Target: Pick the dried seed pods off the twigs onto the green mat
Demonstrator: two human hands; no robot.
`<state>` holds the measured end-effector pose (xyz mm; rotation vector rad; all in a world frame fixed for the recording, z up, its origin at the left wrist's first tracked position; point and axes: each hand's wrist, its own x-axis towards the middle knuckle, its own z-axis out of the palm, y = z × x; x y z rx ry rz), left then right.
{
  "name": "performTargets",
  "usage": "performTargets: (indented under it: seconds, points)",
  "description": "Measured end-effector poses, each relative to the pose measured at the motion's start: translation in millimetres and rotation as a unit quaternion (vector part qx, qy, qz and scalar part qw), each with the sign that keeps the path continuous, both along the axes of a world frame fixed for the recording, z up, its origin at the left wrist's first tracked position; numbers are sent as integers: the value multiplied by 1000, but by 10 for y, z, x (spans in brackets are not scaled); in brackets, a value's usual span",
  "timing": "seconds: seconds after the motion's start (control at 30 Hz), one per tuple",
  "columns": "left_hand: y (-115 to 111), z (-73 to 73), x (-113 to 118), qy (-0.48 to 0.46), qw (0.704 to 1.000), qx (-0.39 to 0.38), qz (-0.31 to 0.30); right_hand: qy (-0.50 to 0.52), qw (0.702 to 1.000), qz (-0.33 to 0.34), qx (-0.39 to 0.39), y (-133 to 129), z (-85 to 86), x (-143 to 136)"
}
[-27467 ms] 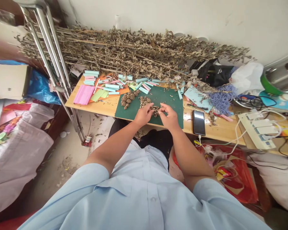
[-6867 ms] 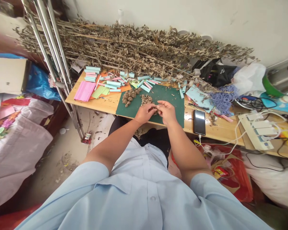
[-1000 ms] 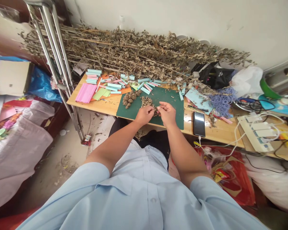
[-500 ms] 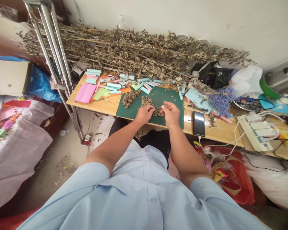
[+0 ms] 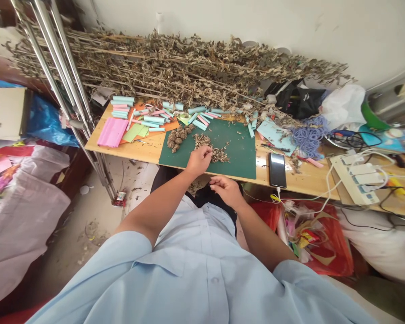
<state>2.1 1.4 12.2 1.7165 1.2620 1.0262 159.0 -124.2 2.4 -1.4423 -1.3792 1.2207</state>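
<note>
My left hand [image 5: 200, 161] is over the green cutting mat [image 5: 243, 155], fingers curled together at the edge of a loose pile of dried leaves [image 5: 220, 155]. What its fingertips pinch, if anything, is hidden. Off the table's front edge, above my lap, hangs my right hand [image 5: 226, 191], with thumb and fingers drawn together; anything between them is too small to name. More dried leaves [image 5: 202, 140] lie just beyond the left hand. Round brown balls of crushed leaf [image 5: 178, 137] are heaped on the mat's left side.
Bundles of dried stalks [image 5: 189, 67] stretch along the wall. Blue and pink paper rolls [image 5: 153, 120] lie at the table's back, pink paper [image 5: 113, 132] at left. A charging phone [image 5: 277, 170] and a power strip [image 5: 354, 180] are on the right. Metal crutches [image 5: 59, 72] stand at left.
My right hand has left the leaf pile and dropped toward me, past the table edge. My left hand stays by the pile. The view has shifted slightly.
</note>
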Motion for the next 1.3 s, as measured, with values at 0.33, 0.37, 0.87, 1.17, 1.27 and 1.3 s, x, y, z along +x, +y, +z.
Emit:
performTargets:
  seconds: [0.33,0.37,0.87,1.17,1.27,1.3]
  points:
    - [6,-19,1,-2,1000,-1,-4,-141,980,-99,99,156,-9,206]
    - [8,-27,4,-4,1000,-3,-4,-155,973,-121,119,204,8,259]
    - [21,-23,17,12,1000,4,-15,-400,890,-5,219,841,144,710]
    - [22,-31,7,29,999,6,-18,-498,835,73,224,907,158,728]
    - [22,-31,5,35,999,6,-19,-506,827,91,228,917,166,734]
    - [22,-30,4,38,999,7,-19,-503,828,99,229,920,172,740]
